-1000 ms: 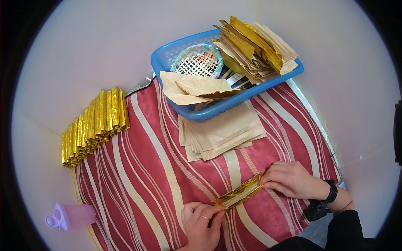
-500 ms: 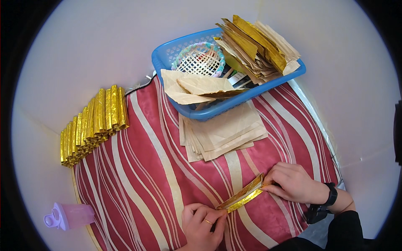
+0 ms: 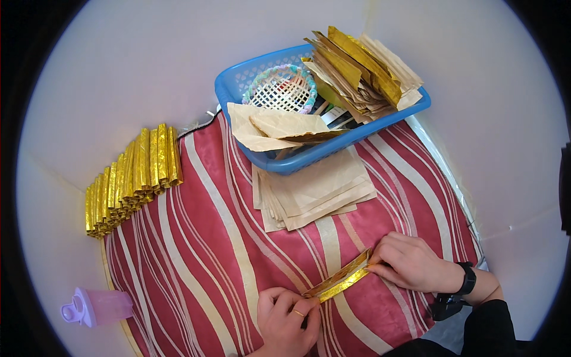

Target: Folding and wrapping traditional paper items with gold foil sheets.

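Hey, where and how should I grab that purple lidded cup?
Probably around the body of the purple cup, coming from the right: its plain, broad body faces the striped cloth, while the lid, with its loop, points left.

Striped red-and-cream cloth (image 3: 202, 238): blue basket (image 3: 333, 152), beige paper sheets (image 3: 321, 187) before it, gold tubes (image 3: 140, 169) piled at left.

Gold paper strip (image 3: 344, 285) between the two hands (image 3: 410, 262)
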`<state>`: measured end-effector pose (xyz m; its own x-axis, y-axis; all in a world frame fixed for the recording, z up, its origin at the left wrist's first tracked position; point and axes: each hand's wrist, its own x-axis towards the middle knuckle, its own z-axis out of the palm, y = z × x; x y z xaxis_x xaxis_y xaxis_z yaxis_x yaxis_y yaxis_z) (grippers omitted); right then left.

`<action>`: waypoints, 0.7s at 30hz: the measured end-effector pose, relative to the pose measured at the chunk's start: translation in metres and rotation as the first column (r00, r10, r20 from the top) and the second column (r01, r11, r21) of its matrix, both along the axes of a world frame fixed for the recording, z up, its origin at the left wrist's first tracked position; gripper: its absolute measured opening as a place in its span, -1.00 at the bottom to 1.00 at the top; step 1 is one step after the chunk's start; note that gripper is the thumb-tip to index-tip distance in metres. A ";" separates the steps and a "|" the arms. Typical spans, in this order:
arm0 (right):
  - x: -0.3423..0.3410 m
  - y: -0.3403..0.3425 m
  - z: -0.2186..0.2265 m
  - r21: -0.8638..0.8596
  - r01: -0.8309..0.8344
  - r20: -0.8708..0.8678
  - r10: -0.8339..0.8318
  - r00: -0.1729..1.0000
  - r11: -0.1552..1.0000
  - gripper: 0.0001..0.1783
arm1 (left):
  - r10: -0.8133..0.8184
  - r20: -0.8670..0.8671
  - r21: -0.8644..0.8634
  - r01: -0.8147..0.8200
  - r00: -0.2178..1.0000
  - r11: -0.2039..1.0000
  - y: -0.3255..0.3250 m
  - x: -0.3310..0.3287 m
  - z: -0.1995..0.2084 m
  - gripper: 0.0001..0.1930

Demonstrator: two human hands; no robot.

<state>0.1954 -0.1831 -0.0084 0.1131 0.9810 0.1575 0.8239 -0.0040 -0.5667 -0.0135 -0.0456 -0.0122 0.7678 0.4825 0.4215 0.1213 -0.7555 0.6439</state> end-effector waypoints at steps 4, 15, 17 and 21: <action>0.002 0.000 0.003 -0.030 -0.003 -0.007 0.003 1.000 1.000 -0.81 | -0.010 -0.070 0.046 0.013 0.997 0.999 -0.001 -0.004 -0.003 -0.82; -0.003 -0.008 0.005 0.117 -0.133 0.364 0.082 0.928 0.984 -0.81 | 0.122 -0.211 0.261 -0.065 0.970 0.963 -0.008 -0.016 -0.018 -0.70; -0.006 -0.013 0.008 0.093 -0.136 0.395 0.089 0.914 0.986 -0.76 | 0.077 -0.210 0.359 0.004 0.975 0.933 -0.007 -0.015 -0.020 -0.68; -0.018 -0.023 0.010 0.021 -0.102 0.470 0.080 0.879 0.995 -0.58 | 0.042 -0.245 0.568 0.108 0.969 0.816 -0.009 -0.011 -0.016 -0.56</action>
<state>0.1773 -0.2057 0.0013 -0.0740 0.9744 0.2123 0.9886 0.0997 -0.1130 -0.0243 -0.0548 -0.0284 0.8904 0.1830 0.4167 0.1799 -0.9826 0.0472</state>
